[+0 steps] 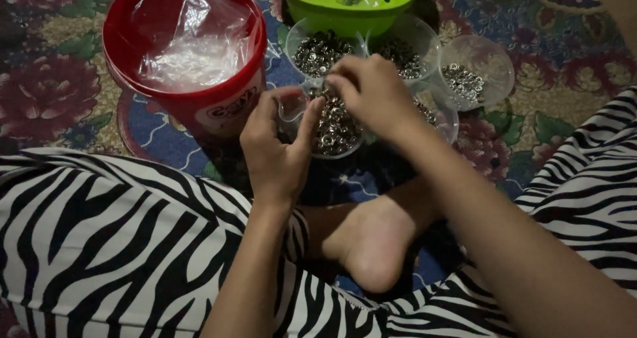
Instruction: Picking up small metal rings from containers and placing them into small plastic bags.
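Red bucket (189,102) far left, clear plastic bag (192,43) inside, white label patch on near wall. Left hand (275,149) at centre, fingers curled on rim of clear cup (332,129) heaped with small metal rings. Right hand (371,92) directly over same cup, fingertips pinched shut, contents hidden. Further ring cups (474,69) right; green tub (348,3) far

A single head-worn view looks steeply down and slightly forward over the person's lap, close to the hands. Striped trousers (119,238) fill the 6 o'clock edge; the flowered floor mat (46,92) runs toward 12 o'clock (no second view to compare).
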